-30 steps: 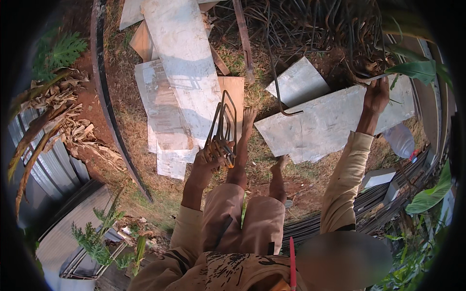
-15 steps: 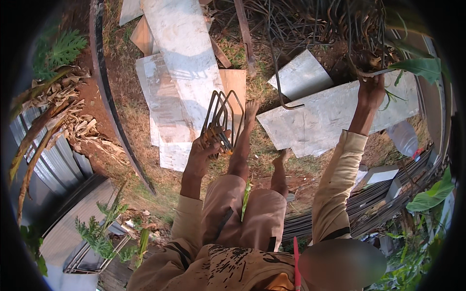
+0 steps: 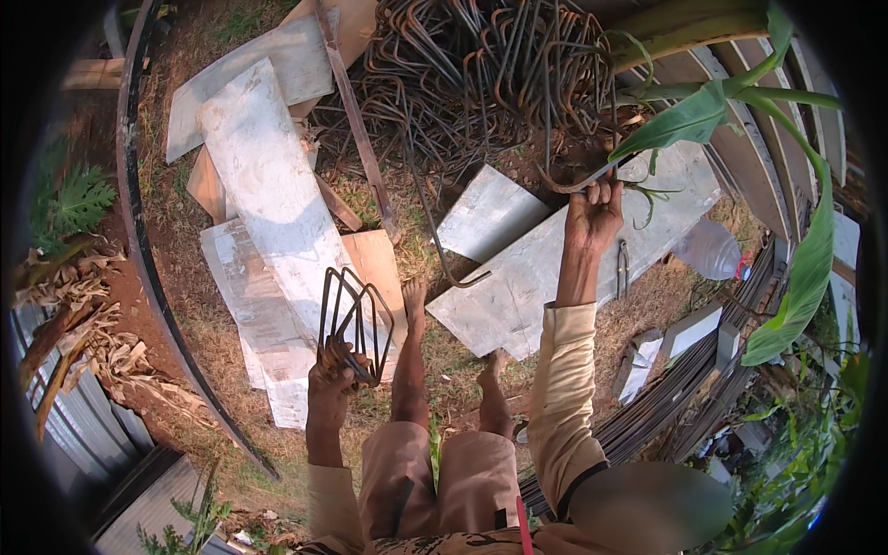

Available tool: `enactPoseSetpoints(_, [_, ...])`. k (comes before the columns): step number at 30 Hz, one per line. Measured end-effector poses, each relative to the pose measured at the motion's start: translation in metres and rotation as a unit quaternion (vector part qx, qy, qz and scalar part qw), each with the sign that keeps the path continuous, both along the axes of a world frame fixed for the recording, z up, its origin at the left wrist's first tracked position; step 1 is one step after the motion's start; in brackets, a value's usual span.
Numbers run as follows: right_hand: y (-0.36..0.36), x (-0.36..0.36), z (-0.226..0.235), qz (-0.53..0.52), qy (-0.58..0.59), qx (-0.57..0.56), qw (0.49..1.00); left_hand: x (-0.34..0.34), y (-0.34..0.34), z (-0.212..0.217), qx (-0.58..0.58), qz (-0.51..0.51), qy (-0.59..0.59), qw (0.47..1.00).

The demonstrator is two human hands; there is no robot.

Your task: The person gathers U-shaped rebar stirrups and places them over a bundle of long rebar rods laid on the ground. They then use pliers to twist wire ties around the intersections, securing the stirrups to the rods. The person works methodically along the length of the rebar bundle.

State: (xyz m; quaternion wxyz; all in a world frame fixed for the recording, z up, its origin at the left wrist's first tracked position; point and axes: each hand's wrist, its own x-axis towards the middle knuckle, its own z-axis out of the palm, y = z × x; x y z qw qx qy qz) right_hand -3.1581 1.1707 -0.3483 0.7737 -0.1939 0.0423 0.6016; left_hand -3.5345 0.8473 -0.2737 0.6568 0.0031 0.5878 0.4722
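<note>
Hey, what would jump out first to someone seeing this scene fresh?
Probably the big tangle of bent steel rods heaped at the top, where the right hand grips one rod. Next, the bundle of bent rod loops held up in the left hand, above pale flat boards on the ground.

Grey boards (image 3: 268, 185): beyond left hand | plastic bottle (image 3: 708, 248): right of right hand | banana leaf (image 3: 809, 268): far right

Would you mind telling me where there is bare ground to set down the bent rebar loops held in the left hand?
Bare dirt lies left of the long sheet, up to the curved bar; more beside the bottle. The rebar pile crowds the top, where the right hand grips a bar. The left hand holds the loops.
</note>
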Motion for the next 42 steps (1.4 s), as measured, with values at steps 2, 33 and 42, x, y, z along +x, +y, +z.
enactPoseSetpoints(2, [-0.017, -0.010, 0.015, -0.035, 0.011, 0.005, 0.999, 0.002, -0.001, -0.003, 0.000, 0.002, 0.005, 1.000])
enactPoseSetpoints(33, [-0.048, 0.109, 0.143, 0.167, -0.715, 0.044, 0.677, -0.003, 0.029, 0.002, 0.039, -0.075, 0.077, 0.993])
enactPoseSetpoints(42, [-0.032, 0.092, 0.098, 0.197, -0.538, 0.057, 0.818, 0.006, 0.037, 0.000, 0.022, -0.086, 0.082, 0.993])
